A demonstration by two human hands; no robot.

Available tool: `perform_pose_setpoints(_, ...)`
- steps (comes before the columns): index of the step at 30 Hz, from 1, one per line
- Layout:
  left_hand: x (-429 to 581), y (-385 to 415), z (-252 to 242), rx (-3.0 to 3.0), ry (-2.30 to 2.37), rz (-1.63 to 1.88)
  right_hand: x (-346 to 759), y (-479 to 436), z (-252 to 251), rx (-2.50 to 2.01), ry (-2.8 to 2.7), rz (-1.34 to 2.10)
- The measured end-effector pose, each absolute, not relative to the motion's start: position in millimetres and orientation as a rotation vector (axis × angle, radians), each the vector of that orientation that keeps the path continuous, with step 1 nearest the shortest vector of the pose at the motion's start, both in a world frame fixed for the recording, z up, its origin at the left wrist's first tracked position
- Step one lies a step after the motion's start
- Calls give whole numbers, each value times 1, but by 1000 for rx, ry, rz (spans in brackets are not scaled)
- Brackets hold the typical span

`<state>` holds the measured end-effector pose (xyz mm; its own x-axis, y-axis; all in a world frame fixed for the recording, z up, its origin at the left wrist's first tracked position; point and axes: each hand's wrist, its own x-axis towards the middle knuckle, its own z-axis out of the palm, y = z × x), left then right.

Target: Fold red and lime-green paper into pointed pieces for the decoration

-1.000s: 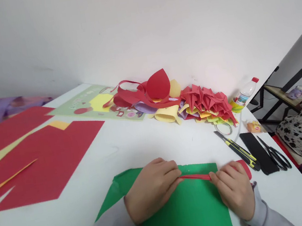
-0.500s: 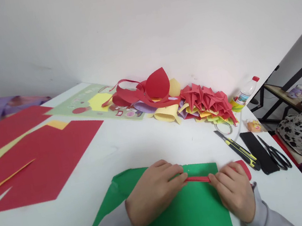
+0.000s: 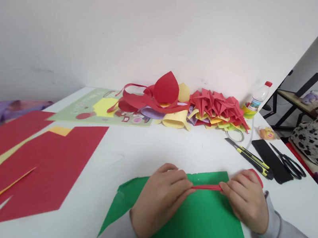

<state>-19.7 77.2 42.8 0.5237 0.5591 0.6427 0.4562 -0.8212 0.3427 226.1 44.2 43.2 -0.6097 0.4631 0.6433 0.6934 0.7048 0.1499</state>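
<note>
A narrow folded red paper strip (image 3: 206, 187) stretches between my two hands, just over a large green paper sheet (image 3: 206, 224). My left hand (image 3: 163, 196) is closed on the strip's left end, thumb and fingers pinched together. At the other end, my right hand (image 3: 247, 201) is closed on it too. A wider, rounded red part (image 3: 257, 177) shows past the right hand's knuckles; whether it joins the strip is hidden by the fingers. The green sheet lies on the white table under both hands.
Right of my right hand lie a utility knife (image 3: 251, 159), a black flat case (image 3: 272, 160), scissors (image 3: 289, 162) and a tape roll (image 3: 235, 135). Folded red paper stars (image 3: 215, 104), cut paper and a bottle (image 3: 257, 100) stand along the wall. Red sheets (image 3: 72, 161) cover the left.
My left hand has shifted slightly left along the strip, so a little more of the strip shows between the hands. The right hand stays nearly in place.
</note>
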Motion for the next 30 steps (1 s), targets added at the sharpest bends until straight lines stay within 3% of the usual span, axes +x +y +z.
perform_pose_setpoints(6, -11, 72, 47, 1737, 749, 1262, 217, 39, 58, -945, -2160, -176)
perform_pose_setpoints(16, -4, 67, 55, 1338, 648, 1253, 208, 21, 54, -1078, -2045, 312)
perform_pose_setpoints(30, -3, 67, 54, 1140, 636, 1272, 208, 24, 51, -1067, -2075, 199)
